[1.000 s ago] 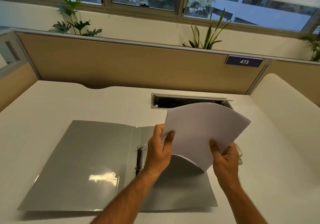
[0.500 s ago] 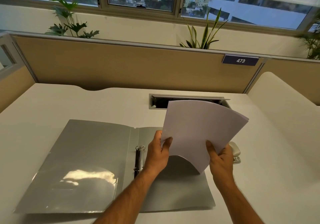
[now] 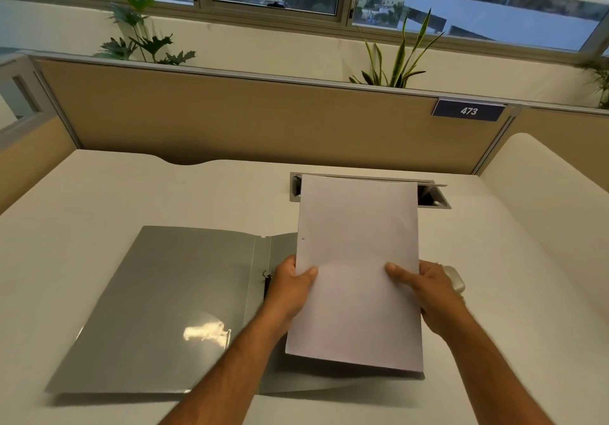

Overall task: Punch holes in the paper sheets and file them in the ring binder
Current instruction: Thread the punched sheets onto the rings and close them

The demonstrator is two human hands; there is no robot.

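Both hands — left hand (image 3: 291, 288), right hand (image 3: 428, 288) — pinch the paper sheets (image 3: 357, 270) at mid-frame; lower squarely, lining the punched hole (image 3: 303, 239) over the binder (image 3: 158, 309) rings (image 3: 267, 281).

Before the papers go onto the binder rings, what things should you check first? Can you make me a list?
1. Both hands hold the paper sheets: ok, left hand and right hand each have a grip on a side edge.
2. Ring binder lies open: ok, flat on the desk.
3. Holes punched: one small hole shows near the left edge; a second, cannot tell.
4. Rings opened: cannot tell, the left hand mostly hides them.
5. Holes lined up over the rings: not ok, the sheets are to the right of them.
6. Sheets squared together: ok, edges look even.
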